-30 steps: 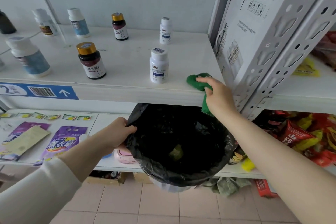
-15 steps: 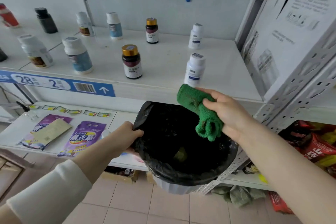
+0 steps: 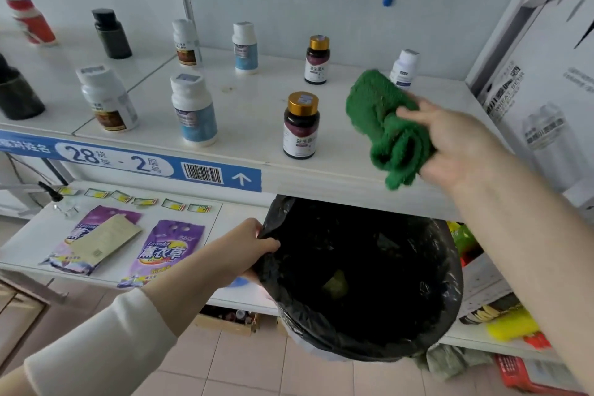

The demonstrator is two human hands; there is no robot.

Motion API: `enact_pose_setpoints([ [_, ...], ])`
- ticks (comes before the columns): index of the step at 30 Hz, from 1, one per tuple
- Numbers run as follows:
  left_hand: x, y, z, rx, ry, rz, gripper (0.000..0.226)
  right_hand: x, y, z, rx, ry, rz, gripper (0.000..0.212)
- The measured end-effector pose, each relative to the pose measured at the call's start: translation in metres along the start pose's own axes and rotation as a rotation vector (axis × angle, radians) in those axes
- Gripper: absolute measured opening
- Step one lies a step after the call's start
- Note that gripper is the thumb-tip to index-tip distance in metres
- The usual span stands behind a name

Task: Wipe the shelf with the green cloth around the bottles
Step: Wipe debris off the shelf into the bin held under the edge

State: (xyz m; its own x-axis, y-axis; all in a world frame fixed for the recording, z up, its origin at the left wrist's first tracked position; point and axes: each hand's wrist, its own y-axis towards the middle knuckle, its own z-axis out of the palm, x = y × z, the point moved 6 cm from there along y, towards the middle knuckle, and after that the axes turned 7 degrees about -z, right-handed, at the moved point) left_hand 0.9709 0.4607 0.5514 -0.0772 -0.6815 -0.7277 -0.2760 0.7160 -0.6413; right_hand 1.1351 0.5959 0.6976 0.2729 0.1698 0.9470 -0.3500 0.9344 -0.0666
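Note:
My right hand holds the bunched green cloth in the air above the right front part of the white shelf. Several bottles stand on the shelf: a dark gold-capped bottle just left of the cloth, a second gold-capped one behind it, a small white bottle partly hidden by the cloth, and a white-and-blue bottle. My left hand grips the rim of a bin lined with a black bag, held below the shelf's front edge.
More bottles stand further left on the shelf. A white cardboard box fills the right end. The lower shelf carries purple packets on the left and snack bags on the right. A blue label strip runs along the shelf edge.
My right hand lifted the green cloth off the shelf's right front edge, swung it over the bin, then raised it above the shelf. The view shifted left. My left hand kept its hold on the bag.

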Motion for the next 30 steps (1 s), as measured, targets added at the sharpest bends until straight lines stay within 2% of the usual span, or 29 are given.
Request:
enact_pose_setpoints([
  [2,-0.005,0.004,-0.002,0.018,0.007,0.006,0.023,0.021,0.033,0.005,-0.115,-0.086,-0.078,0.037],
  [5,-0.011,0.011,-0.005,0.027,0.011,0.01,0.025,0.047,0.084,0.007,-0.294,-0.34,-0.156,0.031],
  [8,-0.016,0.017,-0.006,0.034,0.013,-0.002,0.024,0.058,0.122,0.014,-0.398,-0.587,-0.18,0.024],
  [10,-0.019,0.021,-0.009,0.034,0.022,-0.018,0.024,0.055,0.14,0.017,-0.426,-0.799,-0.188,0.029],
  [13,-0.023,0.029,-0.014,0.015,0.025,-0.02,0.026,0.031,0.158,0.016,-0.331,-1.087,-0.156,0.037],
  [17,-0.025,0.036,-0.021,0.005,0.004,0.001,0.023,-0.011,0.175,0.005,-0.269,-1.255,0.043,0.035],
  [20,-0.023,0.039,-0.026,0.005,0.008,0.013,0.025,-0.027,0.182,0.012,-0.228,-1.198,0.064,0.04],
  [23,-0.021,0.043,-0.03,0.012,0.027,0.015,0.03,-0.04,0.188,0.023,-0.094,-1.165,0.002,0.045],
  [30,-0.016,0.049,-0.032,0.056,0.061,0.008,0.032,-0.056,0.189,0.056,0.197,-1.128,-0.143,0.041],
])
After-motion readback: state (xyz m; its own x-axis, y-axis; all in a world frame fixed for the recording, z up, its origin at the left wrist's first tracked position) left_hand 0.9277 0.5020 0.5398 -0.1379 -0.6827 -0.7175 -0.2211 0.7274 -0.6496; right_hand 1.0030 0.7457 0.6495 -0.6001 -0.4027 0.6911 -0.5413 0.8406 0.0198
